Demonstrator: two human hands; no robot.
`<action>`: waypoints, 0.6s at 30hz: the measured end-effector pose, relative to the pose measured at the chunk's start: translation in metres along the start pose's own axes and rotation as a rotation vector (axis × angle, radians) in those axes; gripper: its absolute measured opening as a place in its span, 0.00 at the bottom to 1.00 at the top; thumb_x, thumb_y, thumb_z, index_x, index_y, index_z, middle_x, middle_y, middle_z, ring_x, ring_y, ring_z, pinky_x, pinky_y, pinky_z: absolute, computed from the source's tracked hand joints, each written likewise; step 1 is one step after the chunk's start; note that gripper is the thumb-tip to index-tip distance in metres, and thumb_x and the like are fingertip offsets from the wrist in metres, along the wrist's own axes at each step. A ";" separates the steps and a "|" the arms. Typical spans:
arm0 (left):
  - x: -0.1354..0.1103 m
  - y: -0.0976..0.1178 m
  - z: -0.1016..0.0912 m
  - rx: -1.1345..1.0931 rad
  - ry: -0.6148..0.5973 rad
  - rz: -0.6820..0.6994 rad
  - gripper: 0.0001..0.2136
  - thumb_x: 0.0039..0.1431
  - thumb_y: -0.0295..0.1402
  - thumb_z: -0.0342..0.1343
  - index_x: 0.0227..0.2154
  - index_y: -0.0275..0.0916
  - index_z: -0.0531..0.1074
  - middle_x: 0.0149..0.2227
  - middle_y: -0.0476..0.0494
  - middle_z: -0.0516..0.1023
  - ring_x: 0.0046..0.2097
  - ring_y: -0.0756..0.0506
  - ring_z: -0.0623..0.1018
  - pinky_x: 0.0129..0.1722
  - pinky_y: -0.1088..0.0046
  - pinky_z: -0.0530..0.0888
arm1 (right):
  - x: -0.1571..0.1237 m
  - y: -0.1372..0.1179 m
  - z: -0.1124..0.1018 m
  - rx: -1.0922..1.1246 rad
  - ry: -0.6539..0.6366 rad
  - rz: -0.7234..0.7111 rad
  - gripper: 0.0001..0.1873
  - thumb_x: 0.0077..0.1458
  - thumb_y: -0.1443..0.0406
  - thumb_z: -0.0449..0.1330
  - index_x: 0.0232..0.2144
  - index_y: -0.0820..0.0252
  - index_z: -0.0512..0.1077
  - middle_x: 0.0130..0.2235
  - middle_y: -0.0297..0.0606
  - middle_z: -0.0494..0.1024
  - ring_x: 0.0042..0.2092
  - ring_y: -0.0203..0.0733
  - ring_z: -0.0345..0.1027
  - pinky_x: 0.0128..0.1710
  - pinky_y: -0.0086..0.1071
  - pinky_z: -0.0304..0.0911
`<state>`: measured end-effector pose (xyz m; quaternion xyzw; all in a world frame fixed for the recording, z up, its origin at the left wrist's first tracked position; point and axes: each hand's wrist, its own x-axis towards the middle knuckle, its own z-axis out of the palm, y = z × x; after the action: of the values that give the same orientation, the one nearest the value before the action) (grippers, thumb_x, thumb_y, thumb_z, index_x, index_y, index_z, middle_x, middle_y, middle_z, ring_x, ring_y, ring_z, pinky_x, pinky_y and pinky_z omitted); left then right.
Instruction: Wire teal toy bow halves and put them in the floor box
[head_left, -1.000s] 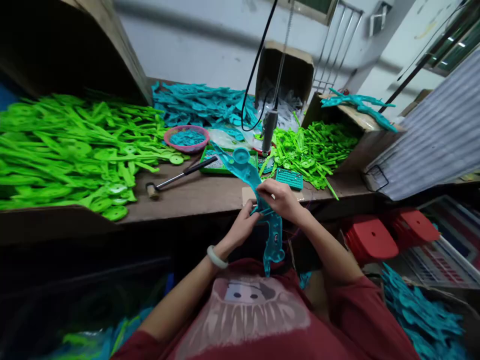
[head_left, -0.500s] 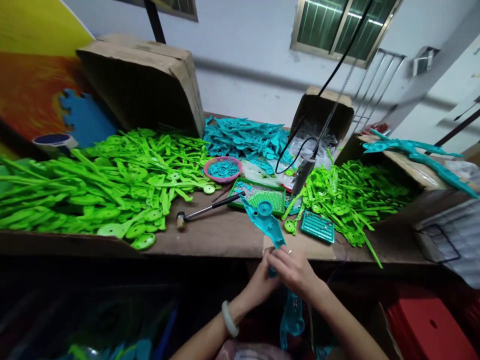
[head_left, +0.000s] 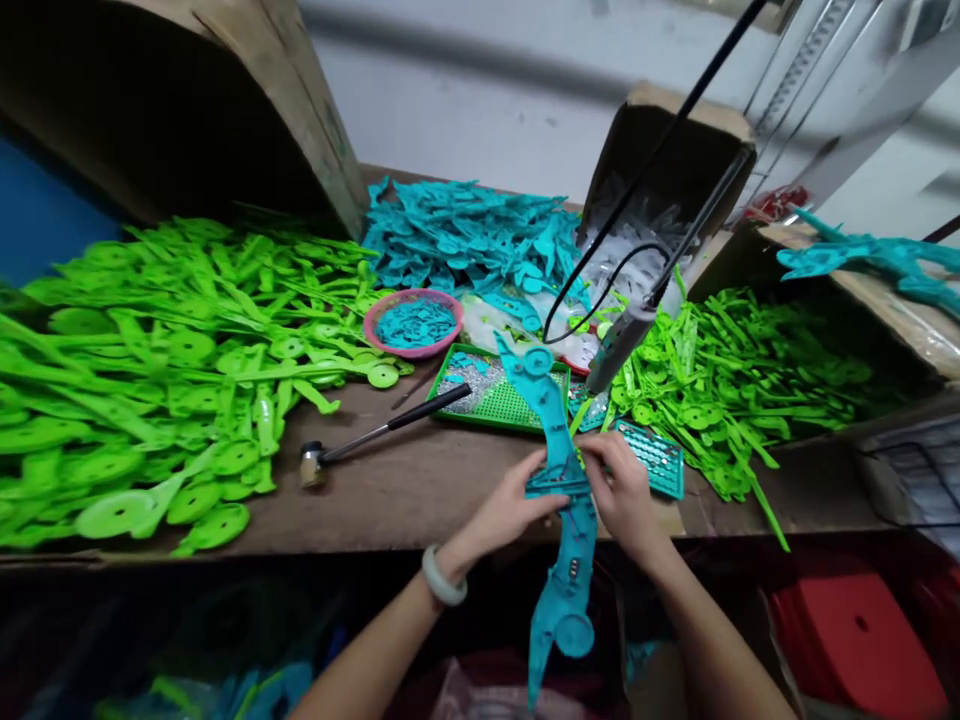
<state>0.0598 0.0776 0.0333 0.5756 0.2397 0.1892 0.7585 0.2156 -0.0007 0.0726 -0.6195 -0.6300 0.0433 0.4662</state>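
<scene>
A long teal plastic bow-shaped piece stands lengthwise before me, its upper end over the bench and its lower end below the bench edge. Round discs, small holes and a short row of metal bits show on it. My left hand grips its middle from the left, thumb across the front. My right hand is closed at the right edge of the middle, fingertips against the piece; whether they pinch a small part is hidden. Behind the upper end lies a green tray with small metal parts.
A hammer lies left of the tray, near a pink bowl of small teal pieces. Green parts heap at left, more at right. An electric screwdriver hangs over the bench. A teal tray sits to the right.
The bow-shaped piece now shows its full length, with its lower half swung out in front of my forearms. My hands have moved apart to either side of its middle. The view has come closer to the bench.
</scene>
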 end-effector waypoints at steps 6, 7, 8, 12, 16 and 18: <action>-0.003 -0.005 -0.014 -0.104 -0.022 -0.110 0.28 0.56 0.34 0.60 0.60 0.44 0.62 0.60 0.38 0.70 0.53 0.39 0.75 0.44 0.66 0.78 | 0.016 0.013 0.006 0.014 -0.113 0.054 0.07 0.63 0.72 0.53 0.37 0.58 0.71 0.36 0.38 0.72 0.39 0.40 0.69 0.39 0.33 0.66; -0.006 -0.007 -0.013 -0.119 -0.003 -0.124 0.28 0.57 0.34 0.59 0.60 0.45 0.61 0.60 0.38 0.70 0.53 0.39 0.76 0.42 0.66 0.79 | 0.015 0.013 0.007 0.028 -0.140 0.050 0.07 0.63 0.71 0.54 0.37 0.58 0.71 0.36 0.38 0.72 0.39 0.40 0.69 0.39 0.33 0.66; -0.008 -0.008 -0.013 -0.125 0.015 -0.129 0.28 0.57 0.34 0.59 0.61 0.45 0.61 0.59 0.38 0.70 0.52 0.39 0.76 0.42 0.65 0.79 | 0.014 0.012 0.008 0.038 -0.172 0.039 0.06 0.63 0.71 0.54 0.38 0.58 0.71 0.37 0.38 0.72 0.40 0.40 0.69 0.40 0.33 0.67; -0.013 -0.005 -0.008 -0.063 0.073 -0.065 0.26 0.54 0.31 0.58 0.57 0.41 0.64 0.53 0.41 0.76 0.55 0.40 0.75 0.53 0.60 0.75 | 0.014 0.007 0.011 0.025 -0.241 -0.021 0.07 0.64 0.71 0.53 0.40 0.59 0.71 0.38 0.39 0.72 0.41 0.40 0.69 0.42 0.34 0.67; -0.012 0.002 -0.002 -0.016 0.086 -0.031 0.25 0.50 0.29 0.59 0.54 0.39 0.65 0.49 0.40 0.78 0.50 0.40 0.77 0.53 0.60 0.74 | 0.020 0.002 0.010 0.019 -0.196 -0.046 0.07 0.65 0.71 0.52 0.41 0.59 0.70 0.38 0.39 0.72 0.41 0.39 0.69 0.41 0.33 0.67; -0.013 0.003 0.001 -0.023 0.111 -0.040 0.24 0.49 0.29 0.59 0.52 0.37 0.65 0.46 0.40 0.78 0.48 0.40 0.78 0.50 0.60 0.75 | 0.022 0.000 0.008 0.004 -0.194 -0.068 0.07 0.65 0.71 0.52 0.41 0.60 0.70 0.38 0.39 0.72 0.42 0.39 0.69 0.41 0.33 0.66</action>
<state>0.0504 0.0702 0.0383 0.5504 0.2907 0.2084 0.7544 0.2153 0.0220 0.0798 -0.5896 -0.6928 0.0886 0.4056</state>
